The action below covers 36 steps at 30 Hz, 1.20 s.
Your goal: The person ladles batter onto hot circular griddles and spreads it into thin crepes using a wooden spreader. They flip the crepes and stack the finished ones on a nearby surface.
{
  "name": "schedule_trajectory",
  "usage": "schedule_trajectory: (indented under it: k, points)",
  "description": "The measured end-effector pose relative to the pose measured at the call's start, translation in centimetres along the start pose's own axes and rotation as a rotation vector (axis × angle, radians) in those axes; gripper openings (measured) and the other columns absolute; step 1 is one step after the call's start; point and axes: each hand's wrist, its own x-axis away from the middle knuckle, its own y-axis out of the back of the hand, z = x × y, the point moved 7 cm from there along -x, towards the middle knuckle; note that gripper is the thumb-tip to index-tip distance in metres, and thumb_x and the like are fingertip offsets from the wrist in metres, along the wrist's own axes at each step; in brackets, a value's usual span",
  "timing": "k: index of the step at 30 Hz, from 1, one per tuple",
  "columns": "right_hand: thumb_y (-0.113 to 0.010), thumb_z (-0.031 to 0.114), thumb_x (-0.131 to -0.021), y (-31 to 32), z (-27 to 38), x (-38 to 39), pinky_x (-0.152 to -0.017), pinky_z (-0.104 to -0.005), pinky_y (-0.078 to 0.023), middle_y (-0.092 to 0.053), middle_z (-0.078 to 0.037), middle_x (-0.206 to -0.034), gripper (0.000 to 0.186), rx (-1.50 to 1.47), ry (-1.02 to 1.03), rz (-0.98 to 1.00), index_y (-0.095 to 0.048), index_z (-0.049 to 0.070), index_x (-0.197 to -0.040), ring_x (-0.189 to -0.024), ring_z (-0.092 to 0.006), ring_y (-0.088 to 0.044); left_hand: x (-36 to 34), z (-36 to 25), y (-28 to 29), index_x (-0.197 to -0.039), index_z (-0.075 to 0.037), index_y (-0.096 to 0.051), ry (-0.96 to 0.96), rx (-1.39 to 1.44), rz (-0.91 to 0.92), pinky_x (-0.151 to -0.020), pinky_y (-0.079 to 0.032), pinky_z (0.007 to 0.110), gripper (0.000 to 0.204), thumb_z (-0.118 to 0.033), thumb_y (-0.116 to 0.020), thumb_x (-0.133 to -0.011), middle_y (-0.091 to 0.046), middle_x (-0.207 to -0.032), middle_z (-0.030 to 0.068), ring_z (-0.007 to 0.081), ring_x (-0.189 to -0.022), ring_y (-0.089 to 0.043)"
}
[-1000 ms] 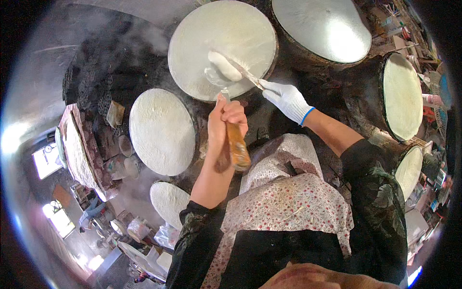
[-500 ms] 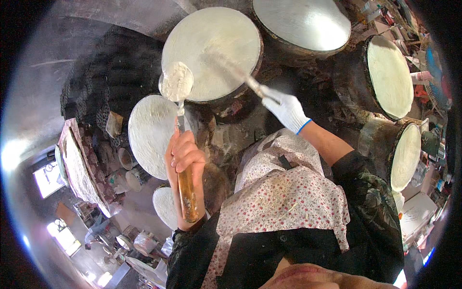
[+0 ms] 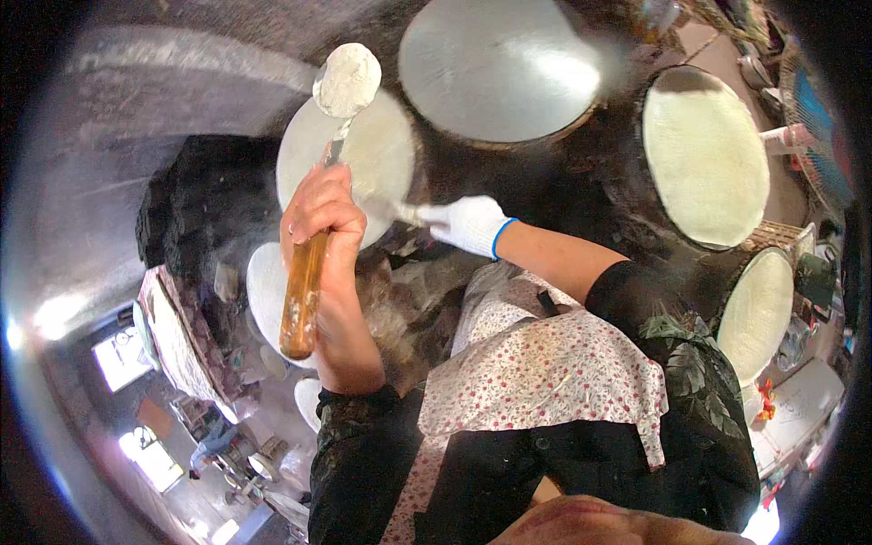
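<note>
My left hand (image 3: 322, 213) grips the wooden handle of a ladle (image 3: 304, 282), raised upright, its round bowl (image 3: 347, 80) coated in pale batter above a cloth-covered steamer drum (image 3: 381, 154). My right hand (image 3: 468, 224), in a white glove with a blue cuff, holds a thin stick (image 3: 395, 211) that lies over the near edge of that same drum. The stick's far end is blurred.
Other round steamers with white tops stand around: one at the top middle (image 3: 495, 68), one at the right (image 3: 708, 154), one lower right (image 3: 763, 309), one at the left (image 3: 266, 291). A dark sooty stove body (image 3: 195, 209) lies left. Steam drifts above. My floral apron (image 3: 545, 381) fills the foreground.
My left hand has lifted the ladle from beside the drum up over its far edge. The gloved right hand has drawn the stick back toward the drum's near edge.
</note>
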Motion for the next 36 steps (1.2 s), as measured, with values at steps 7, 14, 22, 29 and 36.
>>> schedule_trajectory:
  k: [7,14,22,29,36]
  points:
    - [-0.065,0.04,-0.093,8.0,-9.3,11.9,-0.099,-0.0398,-0.055,-0.069,-0.024,-0.131,0.078,-0.545,-0.282,-0.284,-0.037,0.018,-0.163,-0.111,-0.0412,-0.071,-9.6,3.8,3.1,-0.081,-0.007,-0.04,0.231,-0.036,-0.108,-0.037,-0.045,0.026,0.035,-0.019,-0.036,-0.115,-0.04,-0.067,0.0015,0.0124,-0.047,-0.046]
    - [-0.054,0.002,-0.097,9.6,-15.9,21.6,-0.043,-0.0256,-0.042,-0.054,0.0,-0.075,0.072,-1.144,-0.667,-0.854,-0.039,0.022,-0.165,-0.047,-0.0081,-0.048,-19.8,7.4,11.2,-0.141,-0.007,-0.045,0.296,-0.722,-0.094,-0.041,-0.043,0.02,0.031,-0.013,-0.049,-0.112,-0.043,-0.076,-0.0014,0.0033,-0.051,-0.041]
    - [-0.06,0.006,-0.095,6.2,-16.0,22.2,-0.098,-0.027,-0.049,-0.067,-0.012,-0.135,0.064,-0.952,-0.769,-0.976,-0.048,0.005,-0.158,-0.109,-0.0162,-0.065,-24.5,8.7,15.6,-0.161,-0.018,-0.044,-0.2,-2.208,0.06,-0.053,-0.049,0.039,0.052,-0.02,-0.049,-0.109,-0.059,-0.065,0.0103,0.0253,-0.054,-0.058]
    - [-0.063,0.021,-0.103,2.9,-12.8,18.6,-0.1,-0.03,-0.051,-0.067,-0.018,-0.142,0.057,-0.779,-0.924,-1.147,-0.048,0.009,-0.157,-0.121,-0.0191,-0.069,-31.1,3.2,12.5,-0.158,-0.022,-0.048,-0.592,-2.936,0.265,-0.07,-0.054,0.054,0.058,-0.01,-0.048,-0.102,-0.071,-0.083,0.0259,0.0425,-0.076,-0.071]
    - [-0.057,0.036,-0.103,7.7,-12.2,9.4,-0.092,-0.043,-0.055,-0.073,-0.026,-0.111,0.05,-0.512,-0.688,-1.113,-0.057,0.022,-0.151,-0.104,-0.0408,-0.073,-31.5,-9.9,4.2,-0.16,-0.012,-0.047,-0.938,-1.997,-0.275,-0.05,-0.051,0.041,0.055,-0.01,-0.046,-0.105,-0.07,-0.078,0.0136,0.026,-0.06,-0.068]
